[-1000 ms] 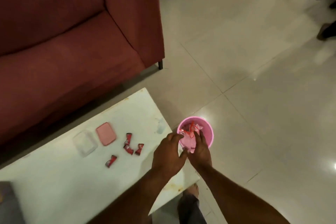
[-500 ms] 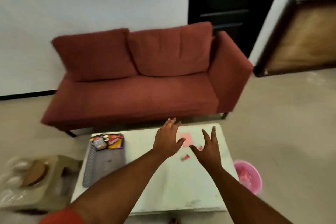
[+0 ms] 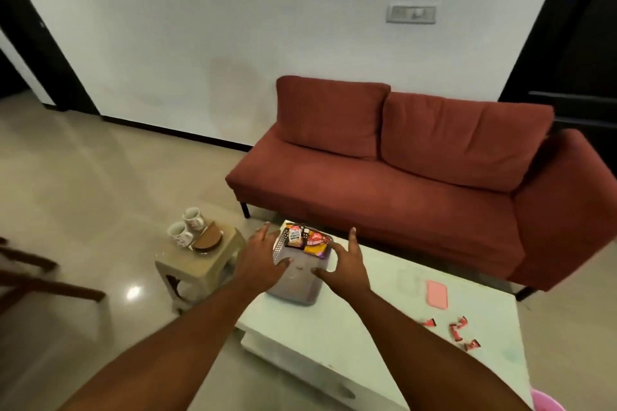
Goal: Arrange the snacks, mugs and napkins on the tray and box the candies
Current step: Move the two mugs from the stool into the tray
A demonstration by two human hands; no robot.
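A grey tray (image 3: 295, 290) lies on the left end of the white coffee table (image 3: 334, 337), with two snack packets (image 3: 307, 240) at its far end. My left hand (image 3: 263, 259) hovers open over the tray's left side. My right hand (image 3: 345, 265) hovers open over its right side. Neither holds anything. Two white mugs (image 3: 187, 227) and a brown stack of napkins (image 3: 207, 238) sit on a small beige stool (image 3: 197, 264) left of the table. Several red candies (image 3: 457, 332), a pink box lid (image 3: 436, 294) and a clear box (image 3: 409, 282) lie on the table's right part.
A red sofa (image 3: 417, 177) stands behind the table. A pink bucket (image 3: 547, 402) shows at the bottom right corner on the floor. Dark wooden furniture legs (image 3: 40, 277) reach in from the left edge.
My view has swung left from the bucket to the table's left end. Both hands left the bucket empty and moved over the tray.
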